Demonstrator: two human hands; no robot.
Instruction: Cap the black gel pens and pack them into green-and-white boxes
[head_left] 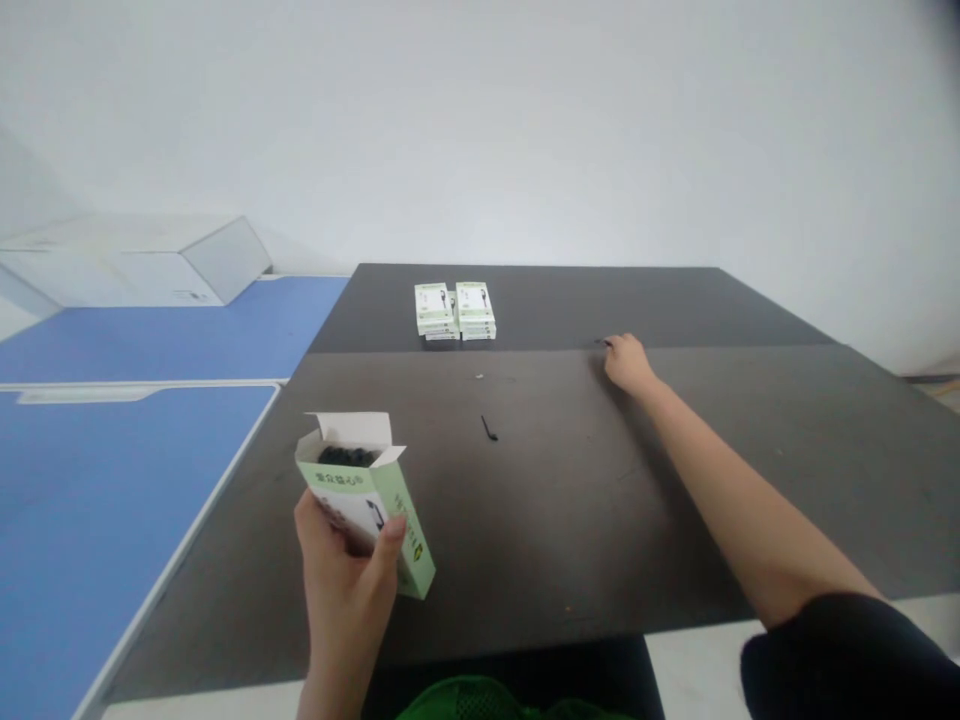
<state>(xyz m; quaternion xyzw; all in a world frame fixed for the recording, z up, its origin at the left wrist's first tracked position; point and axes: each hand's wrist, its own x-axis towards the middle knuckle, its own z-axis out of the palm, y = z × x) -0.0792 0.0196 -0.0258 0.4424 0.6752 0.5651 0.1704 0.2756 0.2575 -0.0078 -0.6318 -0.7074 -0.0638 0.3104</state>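
My left hand (349, 560) is wrapped round a light green and white carton (401, 535), held tilted above the near left of the dark table. The carton's top flaps stand open, and several black pieces (347, 457) show inside it. Far out to the right, my right hand (628, 362) is closed on a small dark thin item (602, 343), whose tip pokes out to the left; its kind is too small to make out. Between the hands, a small black bent piece (489, 428) with a thicker end lies on the table.
Stacked green and white cartons (454, 312) stand at the table's back left. A small pale bit (479, 377) lies in front of them. Left of the dark table (540, 540) is a blue-topped table (112, 470), with a long white box (135, 262) at its back against the wall.
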